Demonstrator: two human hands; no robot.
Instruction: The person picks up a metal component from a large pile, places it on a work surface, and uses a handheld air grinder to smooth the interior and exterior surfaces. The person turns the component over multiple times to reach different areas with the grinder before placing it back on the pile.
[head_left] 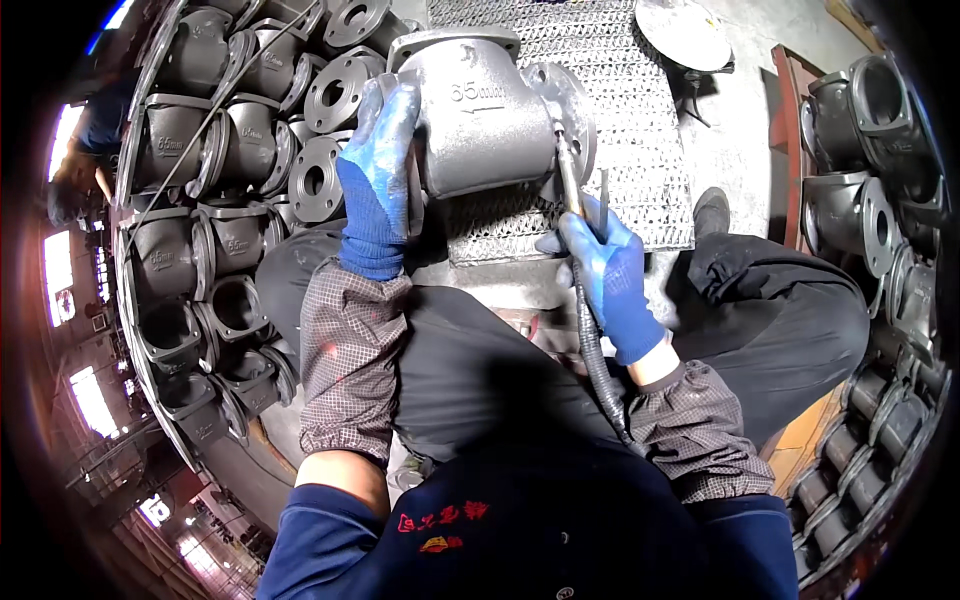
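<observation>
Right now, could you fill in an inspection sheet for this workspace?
Surface: grey patterned mat.
Workpiece and tool: grey flanged casting; slender tool, tip at its right flange.
Clutter: round pale disc near the mat's far right corner.
Hands: gloved left hand against the casting's left end; gloved right hand gripping the tool.
Cables: dark ribbed hose beside the right forearm.
Surroundings: castings stacked left and right.

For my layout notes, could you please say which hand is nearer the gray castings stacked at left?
Left. The left hand is just right of the stacked castings, against another casting; the right hand, holding a slim tool, lies farther right.
</observation>
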